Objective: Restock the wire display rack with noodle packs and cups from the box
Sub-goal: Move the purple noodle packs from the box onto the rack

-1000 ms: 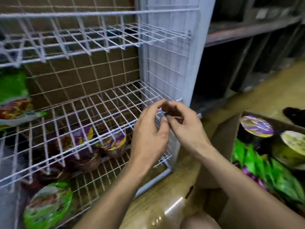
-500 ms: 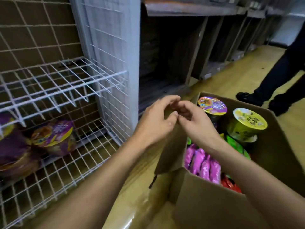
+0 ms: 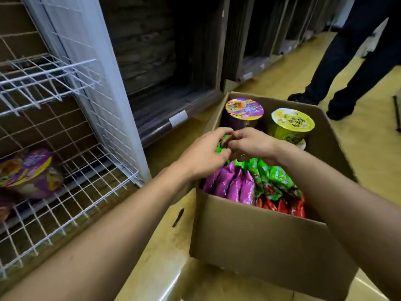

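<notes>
hands first: the left hand point(image 3: 206, 155) and right hand point(image 3: 252, 144) hang together just above the box point(image 3: 260, 235), over its middle. the fingertips of both are curled in and touch one another. whether they pinch some small thing between them or nothing at all, i cannot tell. neither plainly grasps a pack or cup.

a second ago this same joined pair was at the front wire of a shelf on the wire rack point(image 3: 65, 170), which stands to the left of the box. half a second ago it was partway across. now it is over the stock, and the view has swung so the box fills the middle of the frame.

my reading is that the shelf business is over and the next pick is about to start.

inside the box, a purple cup point(image 3: 244, 109) and a yellow-green cup point(image 3: 291, 122) stand upright at the far end. green packs point(image 3: 273, 177) lie directly under the hands. purple packs point(image 3: 234, 183) and red packs point(image 3: 284, 206) stand on edge toward the near wall. left of the box, one purple cup on its side point(image 3: 28, 170) already lies on the rack's lower shelf, and the shelf above it shows bare wire. beyond the box's far right corner, a bystander's legs point(image 3: 347, 61) stand on the floor.
</notes>
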The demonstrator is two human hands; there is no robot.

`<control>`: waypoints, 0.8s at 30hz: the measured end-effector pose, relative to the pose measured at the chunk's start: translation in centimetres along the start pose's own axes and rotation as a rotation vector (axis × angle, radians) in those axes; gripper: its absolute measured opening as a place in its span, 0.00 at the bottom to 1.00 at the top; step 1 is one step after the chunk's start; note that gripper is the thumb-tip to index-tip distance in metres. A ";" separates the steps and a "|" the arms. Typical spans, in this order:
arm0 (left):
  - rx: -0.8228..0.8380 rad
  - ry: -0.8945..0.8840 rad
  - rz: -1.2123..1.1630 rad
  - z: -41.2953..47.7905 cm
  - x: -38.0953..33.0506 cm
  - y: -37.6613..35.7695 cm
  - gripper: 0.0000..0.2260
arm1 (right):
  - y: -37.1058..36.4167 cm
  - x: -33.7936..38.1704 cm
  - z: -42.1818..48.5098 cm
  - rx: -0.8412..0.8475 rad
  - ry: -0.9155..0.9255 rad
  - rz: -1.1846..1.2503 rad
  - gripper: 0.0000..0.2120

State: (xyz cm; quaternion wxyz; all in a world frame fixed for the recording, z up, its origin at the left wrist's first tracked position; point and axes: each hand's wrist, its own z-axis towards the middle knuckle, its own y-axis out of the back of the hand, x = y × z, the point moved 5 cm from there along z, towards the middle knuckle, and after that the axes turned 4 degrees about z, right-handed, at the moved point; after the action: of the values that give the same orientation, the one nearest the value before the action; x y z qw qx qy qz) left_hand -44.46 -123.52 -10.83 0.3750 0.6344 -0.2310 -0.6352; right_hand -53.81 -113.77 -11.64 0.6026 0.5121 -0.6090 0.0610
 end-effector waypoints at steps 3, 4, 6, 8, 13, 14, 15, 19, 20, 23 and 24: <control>0.022 0.005 0.027 -0.1 0.3 -1.6 0.24 | 0.3 -2.5 -0.5 0.036 -0.034 -0.021 0.08; 0.028 0.009 0.027 -0.1 0.4 -2.3 0.24 | 0.6 -3.7 -0.7 0.053 -0.052 -0.054 0.07; 0.035 0.016 0.055 -0.1 0.7 -3.1 0.24 | 1.3 -5.7 -0.8 0.082 -0.099 -0.117 0.07; 0.040 0.010 0.107 0.0 0.6 -3.7 0.24 | 2.2 -7.4 -0.8 0.104 -0.150 -0.108 0.06; 0.011 0.022 0.083 -0.2 0.3 -4.8 0.21 | 1.5 -9.4 -0.8 0.199 -0.244 -0.241 0.10; -0.027 0.012 0.094 -0.4 0.2 -4.9 0.20 | 0.8 -9.5 -0.8 0.203 -0.244 -0.273 0.12; -0.066 -0.007 0.113 -0.6 0.1 -5.0 0.19 | 0.1 -9.5 -0.8 0.190 -0.236 -0.307 0.13; -0.096 -0.010 0.132 -0.8 0.2 -5.1 0.19 | -1.7 -8.9 -0.4 0.130 -0.205 -0.544 0.14; -0.084 0.003 0.146 -0.8 0.3 -5.2 0.19 | -1.9 -8.7 -0.3 0.121 -0.192 -0.613 0.12; -0.079 0.012 0.146 -0.7 0.4 -5.2 0.19 | -1.8 -8.2 -0.2 0.024 -0.183 -0.712 0.10; -0.086 0.015 0.124 -0.7 0.4 -5.1 0.19 | -1.5 -8.0 -0.2 0.001 -0.175 -0.714 0.11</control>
State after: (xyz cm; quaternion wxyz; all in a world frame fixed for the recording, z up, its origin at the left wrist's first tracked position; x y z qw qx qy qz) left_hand -44.68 -120.60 -15.07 0.4425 0.6070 -0.2395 -0.6152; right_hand -54.60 -109.92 -18.73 0.5311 0.6960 -0.4413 -0.1969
